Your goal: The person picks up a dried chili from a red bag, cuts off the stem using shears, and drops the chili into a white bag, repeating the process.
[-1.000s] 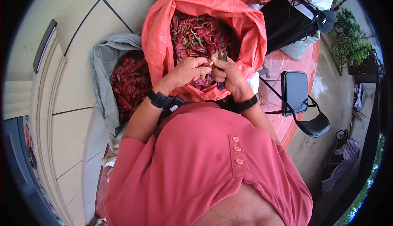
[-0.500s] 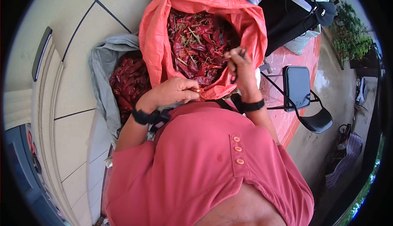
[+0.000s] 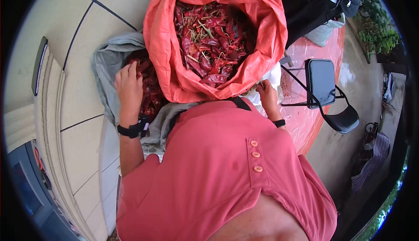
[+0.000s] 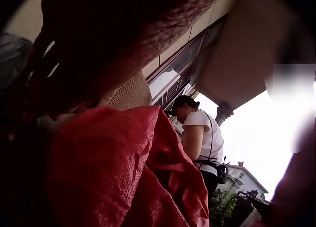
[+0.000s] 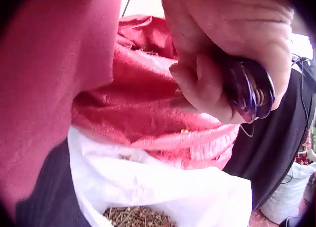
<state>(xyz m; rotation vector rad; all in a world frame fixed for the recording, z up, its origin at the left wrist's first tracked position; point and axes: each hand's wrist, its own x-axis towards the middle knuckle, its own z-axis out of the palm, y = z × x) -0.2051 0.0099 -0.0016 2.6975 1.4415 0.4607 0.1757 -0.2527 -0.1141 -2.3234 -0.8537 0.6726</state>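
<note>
My left hand (image 3: 129,86) lies over the grey sack (image 3: 102,57), fingers reaching onto the dried red chilies (image 3: 152,90) inside it. Its fingertips partly overlap the chilies in the head view, and in the left wrist view the hand is a dark shape. Blue-handled spring snips (image 5: 253,91) sit in the curled fingers of my right hand (image 5: 232,34); their blades are hidden. That hand hangs beside the large red sack (image 3: 159,44), above a white bag (image 5: 197,185) with cut stems (image 5: 138,217) in it. Chilies with loose stems (image 3: 209,40) fill the red sack.
A black folding chair (image 3: 321,84) stands at the right on a red surface (image 3: 299,123). Another person in a white top (image 4: 203,133) stands beyond the red sack. A leafy plant (image 3: 377,27) grows at the far right.
My left hand has gone from the red sack's near rim leftward to the grey sack. My right hand has dropped from over the red sack to its right side, above the white bag.
</note>
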